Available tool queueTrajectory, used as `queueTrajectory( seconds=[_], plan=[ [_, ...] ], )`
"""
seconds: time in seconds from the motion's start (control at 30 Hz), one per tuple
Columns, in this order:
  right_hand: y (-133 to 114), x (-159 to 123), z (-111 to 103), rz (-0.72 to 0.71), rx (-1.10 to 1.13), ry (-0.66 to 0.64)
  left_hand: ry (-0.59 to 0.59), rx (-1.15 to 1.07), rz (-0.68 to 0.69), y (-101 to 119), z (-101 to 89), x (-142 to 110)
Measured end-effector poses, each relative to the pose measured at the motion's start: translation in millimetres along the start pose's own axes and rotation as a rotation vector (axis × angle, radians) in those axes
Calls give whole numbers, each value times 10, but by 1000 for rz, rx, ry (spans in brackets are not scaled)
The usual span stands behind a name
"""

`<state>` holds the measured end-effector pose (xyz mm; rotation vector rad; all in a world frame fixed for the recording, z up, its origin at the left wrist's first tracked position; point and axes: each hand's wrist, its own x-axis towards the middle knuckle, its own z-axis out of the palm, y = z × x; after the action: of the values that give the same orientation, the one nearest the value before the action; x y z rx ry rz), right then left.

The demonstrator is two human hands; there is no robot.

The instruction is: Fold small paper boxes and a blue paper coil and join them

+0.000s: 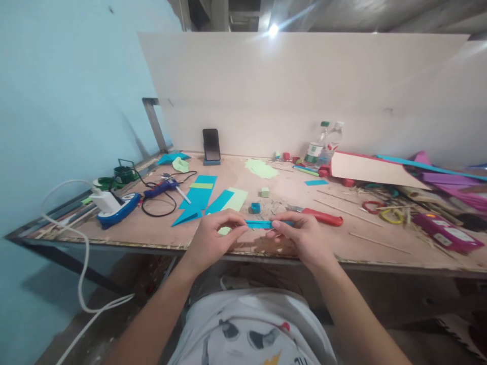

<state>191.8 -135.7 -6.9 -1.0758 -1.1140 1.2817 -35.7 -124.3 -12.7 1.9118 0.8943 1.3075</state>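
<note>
A narrow folded blue paper strip (pixel 259 224) is stretched between my two hands just above the table's front edge. My left hand (pixel 218 234) pinches its left end between thumb and fingers. My right hand (pixel 299 234) is closed on the other end, and a bit of blue shows past the fingertips. Right behind the strip sits a small blue paper cube (pixel 255 208), with a pale green cube (pixel 265 192) farther back. Red-handled pliers (pixel 323 217) lie just beyond my right hand. Blue sheets (pixel 201 195) and a pale green sheet (pixel 236 199) lie beyond my left hand.
At left are a blue glue gun (pixel 162 188) with its cord and a blue power strip (pixel 118 210). A phone (pixel 211 145) stands at the back. Bottles (pixel 315 147), thin sticks (pixel 348 212), scissors (pixel 391 216) and a purple box (pixel 447 233) are toward the right.
</note>
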Motion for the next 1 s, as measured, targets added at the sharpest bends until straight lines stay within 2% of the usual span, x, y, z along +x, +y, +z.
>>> queueTrajectory(
  seconds=[0.17,0.4,0.53,0.7,0.9,1.0],
  plan=[
    [-16,-7,17,-7,-28,7,21,5,-32,-29,0,-1],
    [-67,-30,57,27,-25,-19,-72,195,257,-23,11,-11],
    [-67,-28,47,17,-67,-77,-63,271,335,-30,21,-16],
    [-52,-45,15,-51,-148,-111,-40,276,308,-38,25,-20],
    [-78,-70,39,-281,-342,-152,-2,183,217,-35,14,-22],
    [-84,-70,60,-335,-373,-131,-18,147,186,-11,3,-17]
  ],
)
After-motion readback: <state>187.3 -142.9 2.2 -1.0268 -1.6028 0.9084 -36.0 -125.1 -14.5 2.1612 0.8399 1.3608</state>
